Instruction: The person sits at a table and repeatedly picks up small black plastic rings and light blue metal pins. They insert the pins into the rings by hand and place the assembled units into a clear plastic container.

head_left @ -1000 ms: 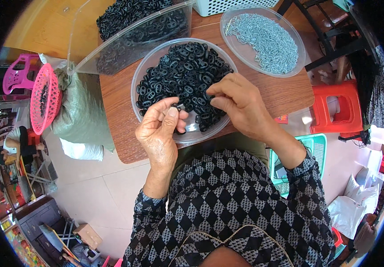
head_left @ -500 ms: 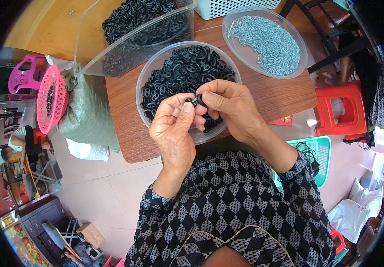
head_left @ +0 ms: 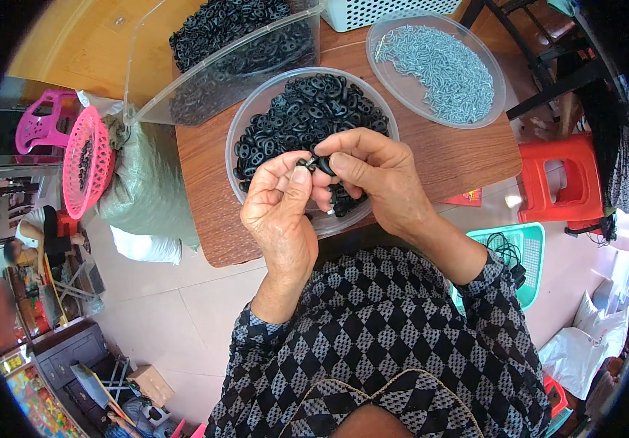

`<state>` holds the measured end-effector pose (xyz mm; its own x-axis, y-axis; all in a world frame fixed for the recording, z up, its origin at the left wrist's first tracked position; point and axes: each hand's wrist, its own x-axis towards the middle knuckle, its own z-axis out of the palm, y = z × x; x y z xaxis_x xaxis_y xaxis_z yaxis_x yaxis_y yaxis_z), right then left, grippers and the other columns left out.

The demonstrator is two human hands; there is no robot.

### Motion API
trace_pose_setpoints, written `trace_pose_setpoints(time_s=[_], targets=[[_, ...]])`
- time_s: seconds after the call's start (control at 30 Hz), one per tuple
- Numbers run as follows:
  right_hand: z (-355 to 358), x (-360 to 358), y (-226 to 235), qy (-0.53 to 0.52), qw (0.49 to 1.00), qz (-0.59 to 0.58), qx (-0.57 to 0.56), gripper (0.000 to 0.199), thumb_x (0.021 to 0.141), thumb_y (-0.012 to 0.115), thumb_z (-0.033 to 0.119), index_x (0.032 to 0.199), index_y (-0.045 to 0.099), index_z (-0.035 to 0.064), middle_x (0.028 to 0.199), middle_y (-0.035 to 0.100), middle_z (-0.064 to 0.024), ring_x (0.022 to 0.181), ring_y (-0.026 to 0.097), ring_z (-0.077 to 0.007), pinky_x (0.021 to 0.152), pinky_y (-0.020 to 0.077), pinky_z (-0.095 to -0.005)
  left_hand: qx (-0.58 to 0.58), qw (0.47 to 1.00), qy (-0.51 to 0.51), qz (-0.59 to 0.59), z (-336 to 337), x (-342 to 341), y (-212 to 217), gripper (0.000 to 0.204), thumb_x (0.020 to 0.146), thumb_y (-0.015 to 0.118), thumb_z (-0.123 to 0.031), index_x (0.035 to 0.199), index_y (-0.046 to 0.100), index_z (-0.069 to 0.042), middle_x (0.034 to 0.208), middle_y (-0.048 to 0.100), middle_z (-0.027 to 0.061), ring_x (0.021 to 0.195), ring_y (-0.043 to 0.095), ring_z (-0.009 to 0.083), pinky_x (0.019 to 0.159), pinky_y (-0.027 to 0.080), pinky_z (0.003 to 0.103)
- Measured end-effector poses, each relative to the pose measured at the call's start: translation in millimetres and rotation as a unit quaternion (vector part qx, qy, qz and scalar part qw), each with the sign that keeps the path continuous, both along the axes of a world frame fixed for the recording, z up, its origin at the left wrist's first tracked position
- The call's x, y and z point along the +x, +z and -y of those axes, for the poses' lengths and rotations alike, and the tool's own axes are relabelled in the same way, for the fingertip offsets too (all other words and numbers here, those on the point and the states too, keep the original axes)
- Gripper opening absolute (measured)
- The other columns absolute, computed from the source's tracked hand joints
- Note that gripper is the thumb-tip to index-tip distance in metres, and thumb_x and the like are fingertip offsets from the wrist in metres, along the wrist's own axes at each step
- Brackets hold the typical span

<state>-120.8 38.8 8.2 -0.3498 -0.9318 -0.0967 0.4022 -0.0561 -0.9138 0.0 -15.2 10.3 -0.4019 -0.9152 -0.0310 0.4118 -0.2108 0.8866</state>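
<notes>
My left hand (head_left: 282, 212) and my right hand (head_left: 384, 179) meet over the near side of a round clear tub (head_left: 230, 150). Thumb and fingertips of the left pinch a small black piece (head_left: 302, 163) with a bit of silver metal at it. Pressed against its end is a rounded black piece (head_left: 324, 166) in the right thumb and forefinger. Below the left fingers a small pale metal tip (head_left: 330, 212) pokes out, its rest hidden. Loose black plastic pieces with paired holes (head_left: 314, 106) heap up in the tub.
Behind it on the wooden table (head_left: 438, 157) stands a clear bin (head_left: 147, 84) of more black pieces. Silver screws (head_left: 449, 80) lie in a shallow clear dish at right. A pink basket (head_left: 85, 164) rests by a sack (head_left: 147, 190) at left; a red stool (head_left: 562, 179) stands right.
The two joined black pieces have shifted slightly left and the right one has tilted. A metal tip now shows under the left fingers. Both hands keep their pinch.
</notes>
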Motion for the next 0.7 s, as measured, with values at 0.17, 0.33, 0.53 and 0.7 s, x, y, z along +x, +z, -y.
trace_pose_setpoints(time_s=[0.17, 0.33, 0.53, 0.7], targets=[[-0.6, 5.9, -2.3, -0.028, 0.993, -0.093, -0.059, 0.017, 0.083, 0.061, 0.006, 0.098, 0.063, 0.0007, 0.085, 0.063, -0.0022, 0.065, 0.051, -0.0048, 0.056, 0.0408, -0.0193, -0.004, 1.0, 0.012, 0.004, 1.0, 1.8, -0.8, 0.014, 0.087, 0.056, -0.004, 0.099, 0.055, 0.005, 0.075, 0.063, 0.0108, 0.056, 0.056, 0.0111, 0.05, 0.047, 0.021], [-3.6, 2.6, -4.9, -0.061, 0.927, -0.347, -0.126, 0.023, 0.075, 0.064, 0.003, 0.098, 0.062, -0.0011, 0.084, 0.062, -0.0072, 0.075, 0.055, -0.0158, 0.067, 0.0437, -0.0283, -0.005, 1.0, 0.008, -0.001, 1.7, 3.3, -2.8, 0.014, 0.087, 0.055, -0.003, 0.098, 0.055, 0.005, 0.075, 0.063, 0.0104, 0.056, 0.056, 0.0113, 0.049, 0.046, 0.021], [-1.7, 4.5, -6.6, -0.08, 0.9, -0.398, -0.158, 0.024, 0.074, 0.064, 0.004, 0.098, 0.062, -0.0006, 0.082, 0.061, -0.0075, 0.076, 0.054, -0.021, 0.071, 0.0432, -0.0318, -0.001, 1.0, 0.012, 0.004, 1.2, 4.6, -5.5, 0.014, 0.087, 0.055, -0.003, 0.098, 0.055, 0.005, 0.075, 0.063, 0.0105, 0.056, 0.056, 0.0113, 0.05, 0.046, 0.021], [-1.2, 4.4, -11.2, -0.076, 0.91, -0.378, -0.153, 0.017, 0.076, 0.063, 0.005, 0.093, 0.064, 0.0005, 0.078, 0.06, -0.0064, 0.075, 0.054, -0.0192, 0.069, 0.0433, -0.0302, -0.007, 1.0, 0.004, 0.004, 0.7, 5.9, -6.2, 0.014, 0.087, 0.055, -0.002, 0.099, 0.055, 0.005, 0.075, 0.063, 0.011, 0.057, 0.056, 0.0116, 0.051, 0.046, 0.021]])
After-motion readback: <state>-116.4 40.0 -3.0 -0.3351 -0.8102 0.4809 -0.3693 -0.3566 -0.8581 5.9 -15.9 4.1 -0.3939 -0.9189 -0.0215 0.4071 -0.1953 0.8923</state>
